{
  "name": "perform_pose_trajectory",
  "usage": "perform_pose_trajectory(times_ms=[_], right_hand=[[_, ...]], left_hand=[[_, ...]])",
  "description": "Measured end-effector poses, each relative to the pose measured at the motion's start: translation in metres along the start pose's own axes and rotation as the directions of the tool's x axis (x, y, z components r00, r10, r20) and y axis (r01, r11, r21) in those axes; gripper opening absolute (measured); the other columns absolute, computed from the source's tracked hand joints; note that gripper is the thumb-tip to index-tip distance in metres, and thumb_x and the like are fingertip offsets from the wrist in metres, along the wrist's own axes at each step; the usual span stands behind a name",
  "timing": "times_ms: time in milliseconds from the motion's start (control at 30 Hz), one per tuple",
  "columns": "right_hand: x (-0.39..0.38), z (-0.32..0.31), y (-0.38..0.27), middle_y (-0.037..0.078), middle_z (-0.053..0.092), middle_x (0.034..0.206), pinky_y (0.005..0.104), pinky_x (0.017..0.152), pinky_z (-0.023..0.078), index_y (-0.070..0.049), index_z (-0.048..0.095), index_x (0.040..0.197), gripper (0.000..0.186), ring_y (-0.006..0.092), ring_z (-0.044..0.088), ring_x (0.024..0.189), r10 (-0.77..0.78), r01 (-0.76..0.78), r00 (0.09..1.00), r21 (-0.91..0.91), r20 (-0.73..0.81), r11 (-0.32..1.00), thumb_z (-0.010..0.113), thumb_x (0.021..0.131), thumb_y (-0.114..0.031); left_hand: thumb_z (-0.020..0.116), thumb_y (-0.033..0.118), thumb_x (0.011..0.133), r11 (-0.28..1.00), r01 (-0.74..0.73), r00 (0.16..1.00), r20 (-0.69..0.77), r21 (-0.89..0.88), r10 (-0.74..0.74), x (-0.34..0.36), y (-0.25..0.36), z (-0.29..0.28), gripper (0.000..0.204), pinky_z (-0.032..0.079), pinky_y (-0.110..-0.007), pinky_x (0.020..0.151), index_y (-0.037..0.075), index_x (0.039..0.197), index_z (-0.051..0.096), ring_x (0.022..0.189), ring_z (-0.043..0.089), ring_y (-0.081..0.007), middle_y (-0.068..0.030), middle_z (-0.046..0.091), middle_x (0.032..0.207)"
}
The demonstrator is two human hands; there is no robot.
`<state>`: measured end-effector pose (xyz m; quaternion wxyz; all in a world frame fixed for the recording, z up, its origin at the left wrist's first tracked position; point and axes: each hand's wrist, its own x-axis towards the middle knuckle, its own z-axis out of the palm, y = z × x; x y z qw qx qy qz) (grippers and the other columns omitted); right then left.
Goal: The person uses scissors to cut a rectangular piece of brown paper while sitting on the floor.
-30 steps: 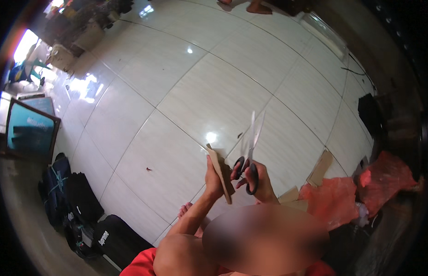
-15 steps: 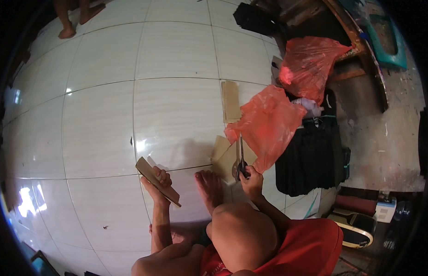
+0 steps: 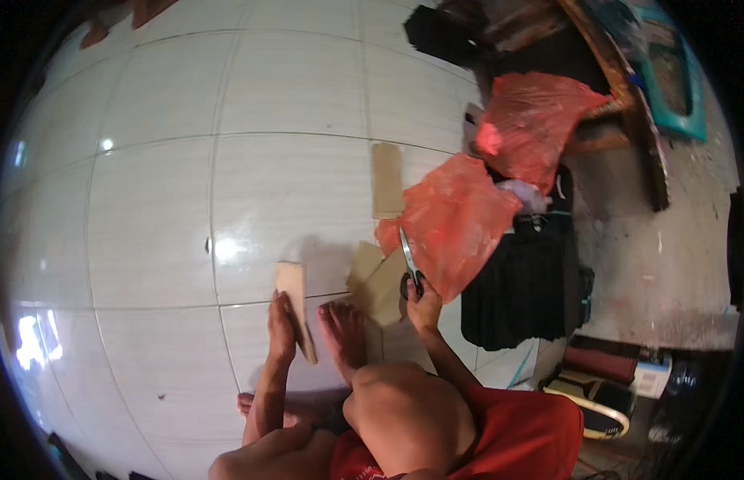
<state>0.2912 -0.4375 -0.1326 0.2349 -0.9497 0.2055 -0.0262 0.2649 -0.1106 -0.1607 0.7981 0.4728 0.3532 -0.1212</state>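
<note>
My left hand [image 3: 282, 326] is closed on a narrow piece of light brown cardboard [image 3: 292, 278], held nearly upright above the floor to the left of my foot. Its far fingers are hidden behind the cardboard. In my right hand [image 3: 424, 310] is a pair of scissors [image 3: 407, 254] with dark handles, its blades pointing away and slightly left. Beneath the scissors, cut cardboard pieces [image 3: 378, 300] lie on the tiles. A separate cardboard strip [image 3: 386, 181] rests farther off, beside a crumpled red plastic bag [image 3: 460, 220].
A bundle of black material [image 3: 512, 288] stands to the right, with another red bag [image 3: 536, 120] behind it near a wooden frame [image 3: 620, 96]. A yellow-and-black case [image 3: 592, 404] sits at lower right. Someone's feet [image 3: 96, 32] show at far left.
My left hand has turned, bringing the cardboard from a slant to nearly upright and showing its broad face. The scissors have tilted left. The whole view has shifted a little.
</note>
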Motion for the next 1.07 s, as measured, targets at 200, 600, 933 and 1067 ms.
perform_pose_trajectory(times_ms=[200, 600, 933, 1067], right_hand=[[-0.001, -0.029, -0.101, 0.025, 0.063, 0.120, 0.0477, 0.092, 0.049, 0.005, 0.058, 0.124, 0.046, 0.0411, 0.061, 0.108, -0.371, 0.389, 0.917, -0.115, 0.149, 0.914, 0.066, 0.095, -0.030], [-0.035, 0.019, -0.151, 0.017, 0.067, 0.100, 0.0351, 0.080, 0.050, 0.003, 0.055, 0.122, 0.041, 0.0229, 0.063, 0.091, -0.408, 0.132, 0.739, 0.480, 0.535, 0.868, 0.053, 0.104, -0.034], [-0.003, 0.005, -0.164, 0.020, 0.069, 0.103, 0.0385, 0.076, 0.053, 0.000, 0.054, 0.122, 0.042, 0.0267, 0.067, 0.092, -0.497, 0.184, 0.665, 0.523, 0.558, 0.832, 0.061, 0.101, -0.036], [-0.062, -0.005, -0.141, 0.013, 0.066, 0.116, 0.0310, 0.095, 0.047, 0.000, 0.053, 0.132, 0.043, 0.0188, 0.061, 0.106, -0.452, -0.103, 0.473, 0.557, 0.756, 0.824, 0.062, 0.100, -0.027]], left_hand=[[0.037, 0.032, 0.109, 0.415, -0.662, 0.731, 0.418, 0.624, 0.539, 0.025, -0.063, -0.007, 0.058, 0.027, -0.040, 0.119, -0.009, 0.149, 0.030, 0.145, 0.033, -0.0368, -0.0324, 0.029, 0.156], [0.043, 0.013, 0.104, 0.216, -0.771, 0.565, 0.485, 0.599, 0.667, -0.031, 0.007, 0.036, 0.029, 0.045, -0.059, 0.065, -0.007, 0.126, 0.043, 0.076, 0.056, -0.0528, -0.0365, 0.055, 0.108], [0.044, 0.012, 0.102, 0.606, -0.688, 0.725, 0.329, 0.399, 0.605, -0.015, 0.031, 0.061, 0.024, 0.045, -0.058, 0.067, -0.006, 0.119, 0.044, 0.076, 0.058, -0.0517, -0.0297, 0.060, 0.083], [0.043, 0.017, 0.104, 0.692, -0.580, 0.815, 0.293, 0.430, 0.501, -0.040, 0.046, -0.006, 0.022, 0.045, -0.057, 0.072, -0.003, 0.112, 0.048, 0.081, 0.059, -0.0507, -0.0296, 0.062, 0.082]])
